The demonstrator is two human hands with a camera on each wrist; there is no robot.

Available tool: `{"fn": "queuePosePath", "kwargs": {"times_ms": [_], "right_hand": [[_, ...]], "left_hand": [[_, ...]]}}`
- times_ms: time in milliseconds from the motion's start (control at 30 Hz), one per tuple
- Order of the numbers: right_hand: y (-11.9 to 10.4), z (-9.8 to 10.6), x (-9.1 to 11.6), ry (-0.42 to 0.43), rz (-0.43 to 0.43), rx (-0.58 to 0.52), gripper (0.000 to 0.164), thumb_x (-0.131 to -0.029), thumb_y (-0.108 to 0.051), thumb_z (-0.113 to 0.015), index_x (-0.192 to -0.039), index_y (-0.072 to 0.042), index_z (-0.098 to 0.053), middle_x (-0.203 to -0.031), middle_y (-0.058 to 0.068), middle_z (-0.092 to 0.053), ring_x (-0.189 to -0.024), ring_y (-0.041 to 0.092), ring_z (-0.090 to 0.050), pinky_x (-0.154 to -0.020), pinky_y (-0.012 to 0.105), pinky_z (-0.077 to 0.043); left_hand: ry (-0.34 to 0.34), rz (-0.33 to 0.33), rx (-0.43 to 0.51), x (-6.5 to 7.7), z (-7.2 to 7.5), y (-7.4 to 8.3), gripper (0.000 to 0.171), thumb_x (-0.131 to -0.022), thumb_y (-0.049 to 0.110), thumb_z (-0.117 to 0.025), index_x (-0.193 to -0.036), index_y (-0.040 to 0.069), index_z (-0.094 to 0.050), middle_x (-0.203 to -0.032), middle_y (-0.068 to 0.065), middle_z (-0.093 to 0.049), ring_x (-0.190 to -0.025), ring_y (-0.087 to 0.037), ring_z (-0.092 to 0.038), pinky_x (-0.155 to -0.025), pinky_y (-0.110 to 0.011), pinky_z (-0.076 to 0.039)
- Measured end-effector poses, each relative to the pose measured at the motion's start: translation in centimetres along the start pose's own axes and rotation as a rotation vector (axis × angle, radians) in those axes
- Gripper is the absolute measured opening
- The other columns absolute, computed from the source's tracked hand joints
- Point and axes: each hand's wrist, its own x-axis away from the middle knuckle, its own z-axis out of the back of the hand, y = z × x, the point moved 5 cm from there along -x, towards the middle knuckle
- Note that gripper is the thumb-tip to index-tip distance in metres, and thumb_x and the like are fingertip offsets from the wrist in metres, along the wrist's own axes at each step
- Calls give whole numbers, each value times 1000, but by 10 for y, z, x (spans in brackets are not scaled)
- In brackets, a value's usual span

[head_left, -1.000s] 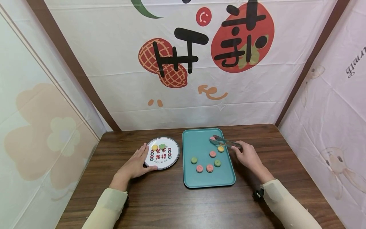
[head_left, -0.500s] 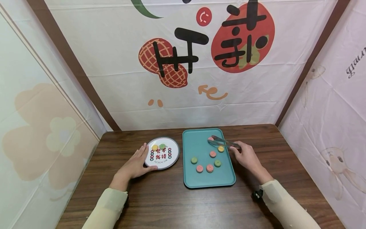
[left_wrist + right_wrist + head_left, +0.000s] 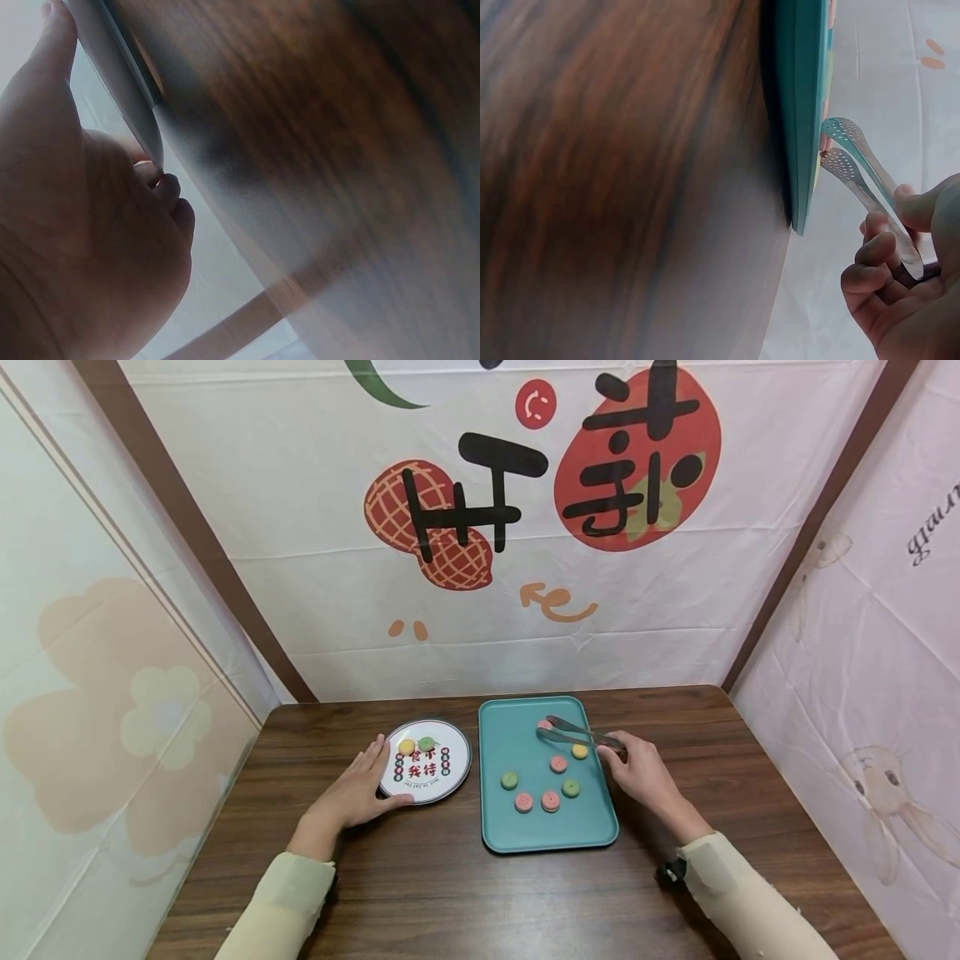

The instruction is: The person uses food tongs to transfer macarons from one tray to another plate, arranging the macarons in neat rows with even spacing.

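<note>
My left hand [image 3: 356,789] holds the left edge of a round white plate [image 3: 452,784], thumb along the near rim and fingers at the far left rim. A yellow macaron [image 3: 406,747] and a green macaron [image 3: 426,744] lie on it. With my right hand [image 3: 647,770] I grip metal tongs [image 3: 870,196] that have perforated tips, over the right side of a teal tray [image 3: 501,835]. Their spread tips straddle a pink macaron [image 3: 544,725] near the tray's far end. In the left wrist view, fingertips [image 3: 166,187] curl at the plate's rim [image 3: 124,97].
Other macarons sit on the tray: a yellow one [image 3: 580,750] just below the tongs, plus several pink and green ones towards the near half. Plate and tray stand side by side on a wooden table [image 3: 420,893]. A printed cloth wall [image 3: 360,668] rises behind the table.
The tongs and my right hand have shifted left over the tray. The far pink macaron has moved left with the tips. My left hand and the plate have stayed put.
</note>
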Motion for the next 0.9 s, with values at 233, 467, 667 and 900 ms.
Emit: {"fn": "queuePosePath", "kwargs": {"times_ms": [233,467,667,900], "right_hand": [[-9,-4,0,14,42,-22,38,-108,-24,-69,-134,4,-69,-78,3,-64,-60,16,-51,-56,31,-46],[-16,-10,-1,-3,50,-34,39,-108,-26,-69,-135,2,-69,-74,0,-58,-59,16,-47,-53,30,-41],[-25,-14,-3,-2,76,-40,34,-108,-24,-70,-132,0,-70,-75,2,-62,-59,16,-48,-53,30,-42],[-36,-21,-5,-24,110,-67,34,-107,-23,-70,-134,0,-70,-77,3,-66,-60,14,-49,-53,30,-43]], "left_hand": [[-7,3,1,-1,0,0,127,-93,79,-63,-170,-5,-8,-179,-24,-3,-165,-42,-10,-133,-58,-16],[4,3,4,0,1,0,126,-93,79,-63,-169,-6,-10,-178,-25,-4,-165,-42,-10,-133,-59,-17],[-3,4,4,0,1,0,127,-93,79,-63,-169,-6,-10,-178,-26,-4,-165,-42,-11,-133,-59,-17],[-10,4,0,-1,0,-1,127,-92,80,-63,-170,-5,-8,-178,-25,-4,-165,-42,-10,-133,-59,-17]]}}
